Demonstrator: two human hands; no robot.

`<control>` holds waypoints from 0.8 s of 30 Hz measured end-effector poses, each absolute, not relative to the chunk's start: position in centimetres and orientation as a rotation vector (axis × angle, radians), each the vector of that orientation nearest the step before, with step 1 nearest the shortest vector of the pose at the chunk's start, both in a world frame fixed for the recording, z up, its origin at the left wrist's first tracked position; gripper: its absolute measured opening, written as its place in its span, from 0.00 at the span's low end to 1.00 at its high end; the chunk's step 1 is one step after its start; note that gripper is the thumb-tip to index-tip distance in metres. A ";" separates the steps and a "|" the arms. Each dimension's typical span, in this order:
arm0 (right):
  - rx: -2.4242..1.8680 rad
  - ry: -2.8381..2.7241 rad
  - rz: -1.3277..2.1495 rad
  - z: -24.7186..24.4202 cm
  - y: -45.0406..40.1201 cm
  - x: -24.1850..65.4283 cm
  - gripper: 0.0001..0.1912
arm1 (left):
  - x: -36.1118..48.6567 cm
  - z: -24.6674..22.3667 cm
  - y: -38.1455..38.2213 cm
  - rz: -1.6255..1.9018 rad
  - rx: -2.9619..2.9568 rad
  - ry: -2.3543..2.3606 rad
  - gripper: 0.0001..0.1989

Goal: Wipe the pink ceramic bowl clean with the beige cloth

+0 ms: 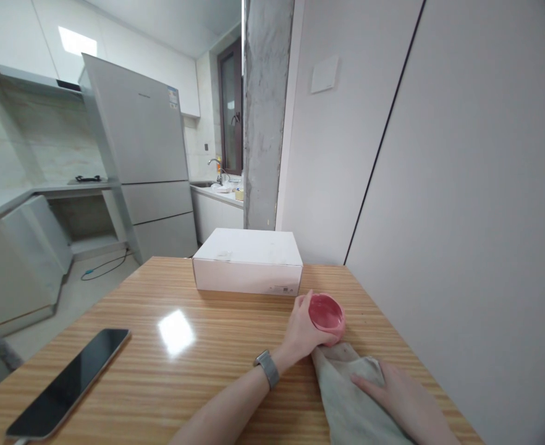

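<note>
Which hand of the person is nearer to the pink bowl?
Left. The left hand holds the pink bowl at its left side; the right hand is apart from it, nearer the camera, on the greenish cloth.

Pink bowl, mouth up, rumpled cloth beside

White box, phone, silver refrigerator, sink-side clutter — perhaps plastic
</note>
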State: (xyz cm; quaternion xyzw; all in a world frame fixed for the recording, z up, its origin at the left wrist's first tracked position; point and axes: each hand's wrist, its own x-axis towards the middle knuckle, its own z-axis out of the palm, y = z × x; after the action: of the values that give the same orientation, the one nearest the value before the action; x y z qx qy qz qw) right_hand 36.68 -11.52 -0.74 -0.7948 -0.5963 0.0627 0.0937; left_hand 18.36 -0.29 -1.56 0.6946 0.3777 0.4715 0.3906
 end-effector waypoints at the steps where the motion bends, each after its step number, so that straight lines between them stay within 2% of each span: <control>1: -2.368 -1.788 0.209 -0.6 -11.6 36.6 0.20 | 18.5 -1.7 -0.2 1.192 1.765 0.964 0.56; 8: -2.508 -1.725 0.224 -0.2 -11.6 36.3 0.30 | 18.8 -2.0 0.0 1.192 1.773 0.996 0.57; 16: -2.514 -1.732 0.187 -0.8 -11.3 36.7 0.30 | 19.1 -2.6 0.2 1.198 1.789 0.962 0.55; 19: -2.511 -1.781 -0.032 -0.5 -11.6 36.0 0.26 | 18.8 -1.9 -0.2 1.139 1.796 0.955 0.54; 21: -2.470 -1.834 -0.320 -0.1 -11.9 35.0 0.21 | 18.0 -0.8 -0.8 1.095 1.858 0.934 0.47; 24: -2.282 -1.930 -0.654 0.4 -12.0 32.5 0.11 | 16.1 1.3 -2.0 1.058 2.006 0.897 0.28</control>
State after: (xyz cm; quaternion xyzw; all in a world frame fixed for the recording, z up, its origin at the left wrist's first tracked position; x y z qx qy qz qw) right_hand 32.54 -11.99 0.38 -0.7453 -0.6303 -0.2136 0.0412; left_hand 16.12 -2.00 1.26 0.7721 0.3455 0.4075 0.3441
